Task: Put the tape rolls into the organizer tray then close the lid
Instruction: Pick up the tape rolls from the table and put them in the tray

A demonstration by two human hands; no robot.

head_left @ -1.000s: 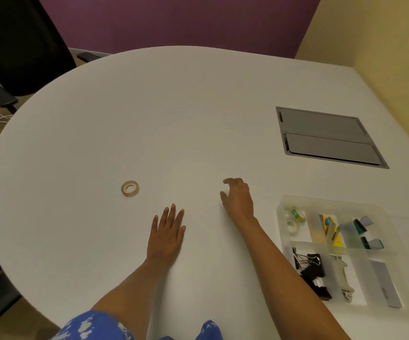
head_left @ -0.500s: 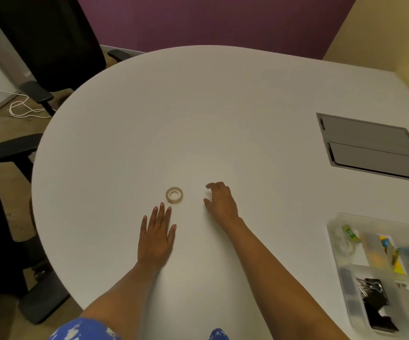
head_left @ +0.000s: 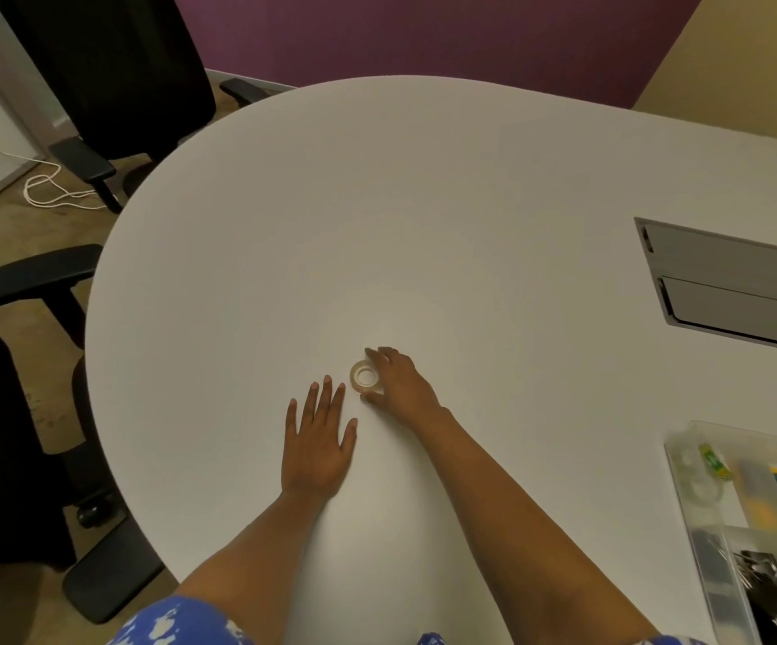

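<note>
1 tape roll flat on the tabletop, right hand curled around it: fingers at its far side, thumb at its near side, touching, roll not lifted. Left hand flat on the tabletop, fingers spread and released, just beside the roll on its near-left. 1 organizer tray well apart to the right of the fingers, open; at least 1 clear tape roll seems to sit in its far-left compartment. 2 black chairs left.

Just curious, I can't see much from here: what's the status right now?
Right hand fingers curled around tape roll on table. Left hand flat, empty. Organizer tray open, far right; path clear.
</note>
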